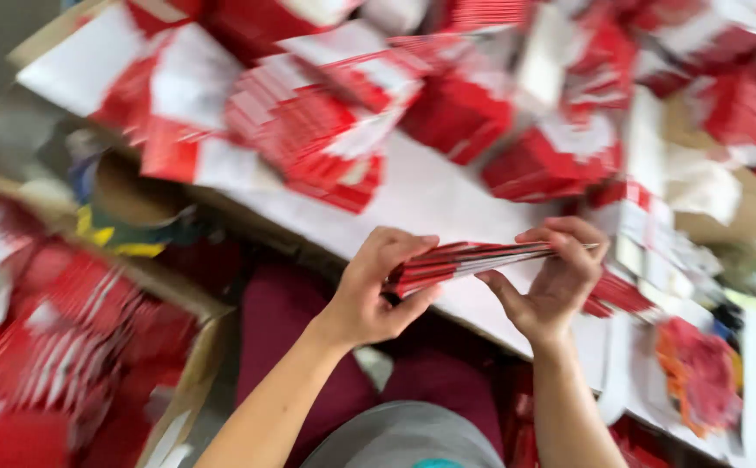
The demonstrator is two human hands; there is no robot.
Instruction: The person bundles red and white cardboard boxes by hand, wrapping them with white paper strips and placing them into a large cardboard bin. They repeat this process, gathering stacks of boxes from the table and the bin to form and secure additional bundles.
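**A:** What's in hand right now?

**B:** A thin stack of flat red-and-white paper sleeves point(473, 260) — envelopes or folded cartons, the blur won't let me say which. Both hands hold it up just above the near edge of the desk point(447, 204). The left hand point(374, 290) is curled round the near end, thumb underneath and fingers over the top. The right hand point(556, 277) pinches the far end, fingertips pressing down on the upper edge.

**A:** So which step would you call it?

**B:** Squaring up the bundle, I'd judge — the sheets fan out a little at the left end and lie tight at the right (the edges aren't flush yet).

**A:** And what does the following move ask for?

**B:** A firm two-handed hold while the edges are brought into line, without letting the fanned sheets slip loose.

**A:** What's around?

**B:** Heaps of the same red-and-white sleeves point(326, 121) cover the desk beyond the hands. An open cardboard box point(196, 364) at the left holds more, and a bunch of red and orange bands point(699, 373) — badly blurred — lies at the right.
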